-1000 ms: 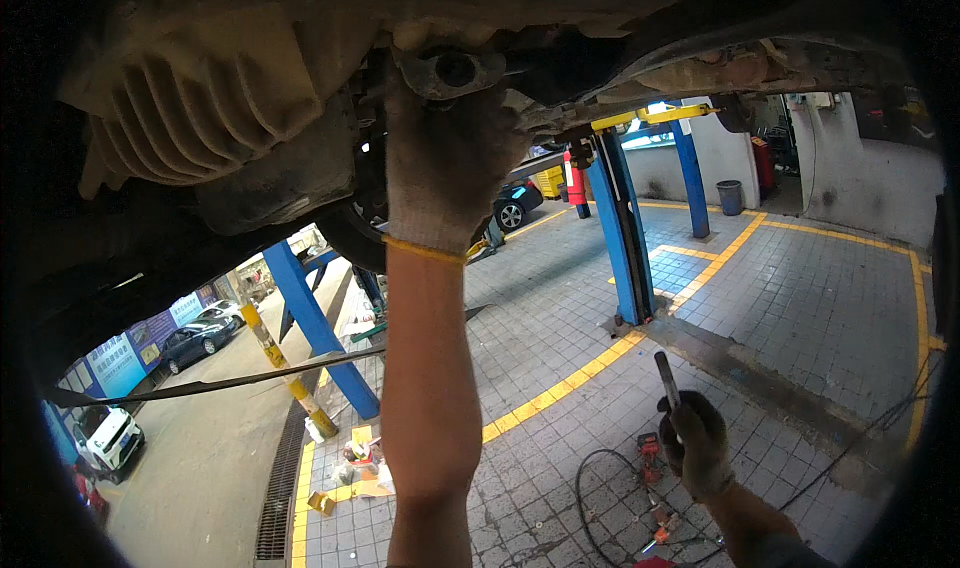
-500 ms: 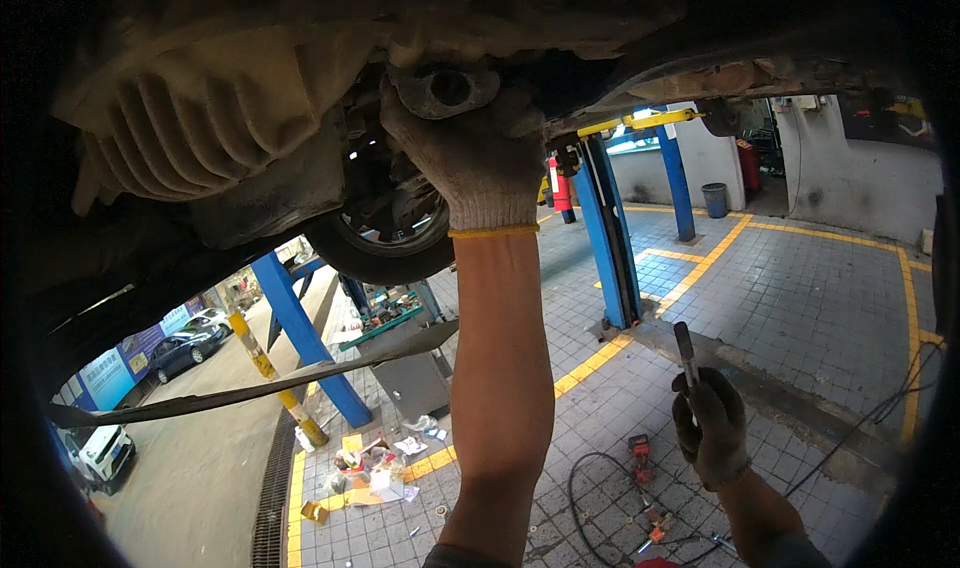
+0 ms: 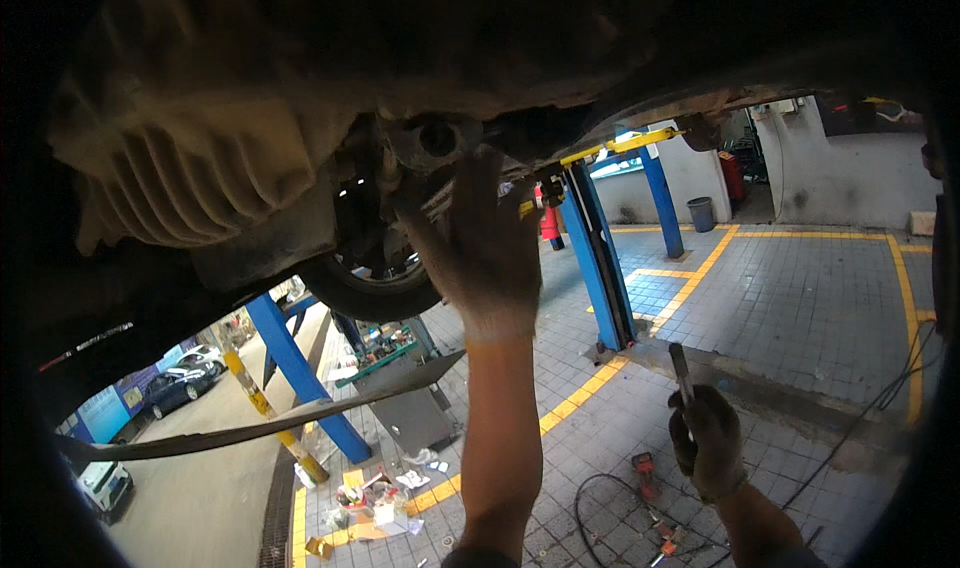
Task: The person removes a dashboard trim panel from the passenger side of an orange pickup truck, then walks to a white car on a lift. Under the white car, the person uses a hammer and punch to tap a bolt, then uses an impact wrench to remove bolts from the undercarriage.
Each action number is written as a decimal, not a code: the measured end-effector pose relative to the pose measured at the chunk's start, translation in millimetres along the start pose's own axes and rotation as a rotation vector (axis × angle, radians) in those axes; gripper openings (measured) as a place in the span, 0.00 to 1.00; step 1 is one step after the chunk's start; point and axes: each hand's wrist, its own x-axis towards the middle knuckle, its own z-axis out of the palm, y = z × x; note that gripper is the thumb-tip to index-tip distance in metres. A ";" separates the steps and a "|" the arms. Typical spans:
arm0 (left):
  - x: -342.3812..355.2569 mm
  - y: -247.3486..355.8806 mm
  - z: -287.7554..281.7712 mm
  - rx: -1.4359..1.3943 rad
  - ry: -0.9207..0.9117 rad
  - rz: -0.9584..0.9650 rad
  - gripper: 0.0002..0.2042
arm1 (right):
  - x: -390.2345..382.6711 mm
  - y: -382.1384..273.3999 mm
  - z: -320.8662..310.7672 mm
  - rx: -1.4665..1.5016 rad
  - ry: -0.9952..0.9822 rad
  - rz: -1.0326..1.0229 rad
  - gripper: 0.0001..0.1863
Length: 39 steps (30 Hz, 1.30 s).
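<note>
Above me hangs a car's dirty underside. My left hand (image 3: 485, 238), in a dirty knitted glove, is raised to it, fingers stretched upward and apart, somewhat blurred. It sits just below a metal bracket with a round hole (image 3: 437, 139), and I see nothing in its grip. Whether the fingertips touch the metal I cannot tell. Lower right, my right hand (image 3: 712, 438), gloved too, is closed round a short metal rod (image 3: 682, 376) with a dark upper end, held nearly upright. A ribbed metal housing (image 3: 200, 193) is left of the bracket, with a wheel (image 3: 375, 283) beyond.
Blue lift posts (image 3: 597, 258) stand on the tiled floor. A red power tool (image 3: 645, 473) and a cable (image 3: 580, 508) lie below. A dark strip (image 3: 250, 430) hangs across the left, before a grey tool cart (image 3: 410, 418). Packaging litter (image 3: 370, 508) is scattered nearby.
My left hand has come down from the bracket, and its fingers no longer wrap round it. The view has tilted up slightly. My right hand still holds the rod.
</note>
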 end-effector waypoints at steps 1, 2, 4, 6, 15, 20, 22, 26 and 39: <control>-27.9 -4.8 -22.5 0.129 0.118 0.064 0.39 | -5.2 7.0 -0.7 0.019 0.029 0.062 0.16; -62.9 -8.5 -21.2 0.390 0.057 0.063 0.35 | -10.6 16.5 -2.0 -0.033 0.008 0.013 0.16; -145.0 -18.8 -62.5 0.795 -0.055 -0.105 0.28 | -23.1 42.8 -0.6 -0.058 0.043 0.085 0.14; -239.1 -28.7 -115.5 0.947 0.029 -0.598 0.26 | -38.4 76.3 0.0 -0.150 0.041 0.145 0.13; -523.6 -33.7 -192.1 0.842 0.286 -0.849 0.19 | -109.8 193.7 11.5 -0.192 -0.024 0.015 0.14; -519.2 -25.2 -177.4 0.878 0.306 -0.916 0.19 | -121.5 178.4 36.3 -0.265 -0.048 0.093 0.16; -511.1 -22.2 -180.0 0.883 0.302 -0.928 0.19 | -122.5 169.4 49.4 -0.150 -0.054 0.098 0.16; -502.1 -15.6 -184.0 0.895 0.296 -0.952 0.19 | -123.5 160.0 64.4 -0.087 -0.079 0.118 0.15; -526.6 -1.1 -202.3 0.911 0.306 -1.007 0.19 | -124.8 221.3 51.4 -0.164 -0.017 0.172 0.19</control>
